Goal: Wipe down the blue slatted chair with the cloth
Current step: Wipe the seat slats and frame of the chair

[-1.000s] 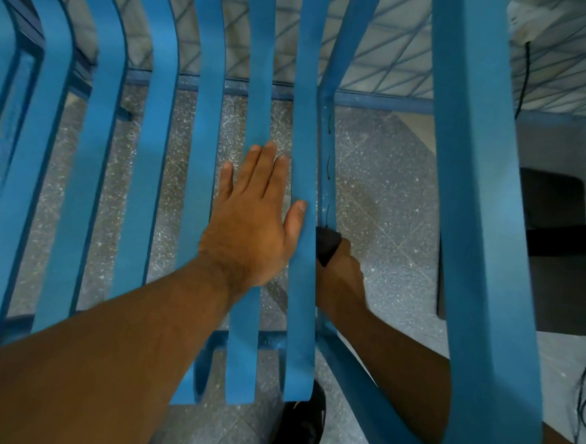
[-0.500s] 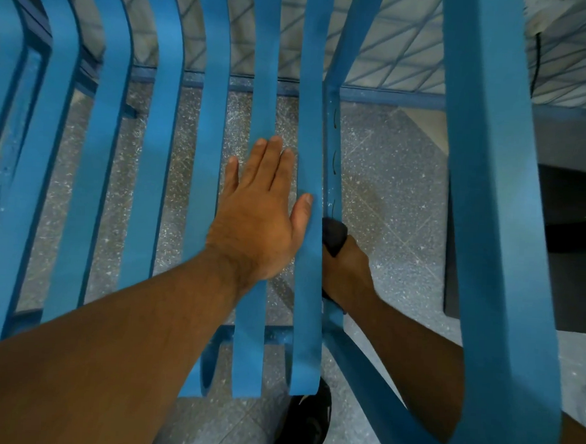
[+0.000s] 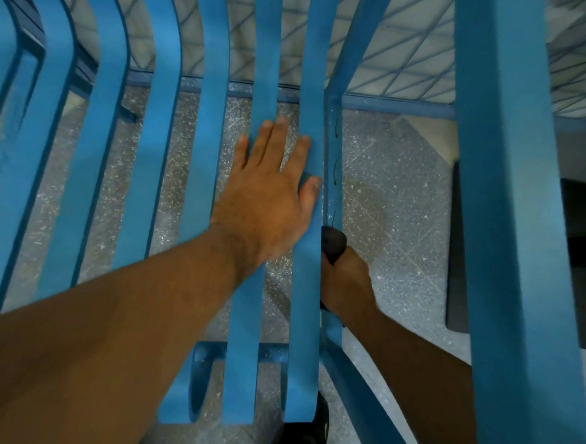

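While I look down through the blue slatted chair (image 3: 206, 171), my left hand (image 3: 269, 200) lies flat on two of its slats, fingers (image 3: 266, 143) stretched out and close together, holding nothing, the thumb resting against the edge of the slat to its right. My left forearm crosses the lower left of the view and covers the lower parts of several slats.

My right hand (image 3: 344, 284) reaches in from below, under the chair's wide armrest, and is closed around a dark cloth (image 3: 334, 242) pressed against the thin blue frame bar (image 3: 334, 176) just right of the slats. Only a small bunched end of the cloth pokes out above my fist; the rest is hidden inside the grip and behind the nearest slat, so I cannot tell how big it is or how it is folded. My right fingers themselves are out of sight behind the bar.

The wide blue armrest (image 3: 507, 211) on the right cuts off much of the speckled floor (image 3: 393, 199) and partly hides a dark object (image 3: 580, 217) beyond it that I cannot identify. Near the bottom edge, a black shoe (image 3: 304, 437) shows between the slat ends, mostly cut off by the frame.
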{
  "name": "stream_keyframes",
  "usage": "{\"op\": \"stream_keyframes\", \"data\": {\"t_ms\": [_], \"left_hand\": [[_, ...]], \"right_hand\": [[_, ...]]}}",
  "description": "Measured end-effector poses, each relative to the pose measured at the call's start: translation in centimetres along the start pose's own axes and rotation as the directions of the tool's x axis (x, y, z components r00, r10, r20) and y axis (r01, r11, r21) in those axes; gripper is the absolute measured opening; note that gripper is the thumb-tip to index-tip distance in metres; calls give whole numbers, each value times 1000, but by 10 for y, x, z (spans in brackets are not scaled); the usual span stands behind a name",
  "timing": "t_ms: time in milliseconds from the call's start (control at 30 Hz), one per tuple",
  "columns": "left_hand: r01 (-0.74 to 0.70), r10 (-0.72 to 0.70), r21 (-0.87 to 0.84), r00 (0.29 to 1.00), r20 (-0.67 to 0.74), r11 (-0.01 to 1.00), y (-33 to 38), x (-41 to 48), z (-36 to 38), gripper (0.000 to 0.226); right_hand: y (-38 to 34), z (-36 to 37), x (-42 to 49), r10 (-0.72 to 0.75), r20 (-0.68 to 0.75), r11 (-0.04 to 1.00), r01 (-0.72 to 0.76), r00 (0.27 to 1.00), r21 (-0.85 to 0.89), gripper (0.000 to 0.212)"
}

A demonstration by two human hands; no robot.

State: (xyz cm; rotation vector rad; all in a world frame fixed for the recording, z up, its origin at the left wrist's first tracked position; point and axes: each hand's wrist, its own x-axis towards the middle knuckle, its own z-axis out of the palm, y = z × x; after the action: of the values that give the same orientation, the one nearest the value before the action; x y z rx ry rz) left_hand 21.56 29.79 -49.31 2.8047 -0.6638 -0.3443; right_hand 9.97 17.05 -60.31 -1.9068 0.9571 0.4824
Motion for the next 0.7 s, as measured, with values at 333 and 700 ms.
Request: {"op": "stream_keyframes", "data": {"t_ms": [333, 700], "left_hand": [[7, -7, -14, 1000, -9, 1000, 2, -1, -1, 62], [6, -6, -3, 999, -32, 1000, 2, -2, 0, 61]], "right_hand": [[-17, -7, -38, -226, -2, 956, 221, 974, -193, 49], [-58, -6, 25, 11, -115, 994, -24, 993, -110, 73]]}}
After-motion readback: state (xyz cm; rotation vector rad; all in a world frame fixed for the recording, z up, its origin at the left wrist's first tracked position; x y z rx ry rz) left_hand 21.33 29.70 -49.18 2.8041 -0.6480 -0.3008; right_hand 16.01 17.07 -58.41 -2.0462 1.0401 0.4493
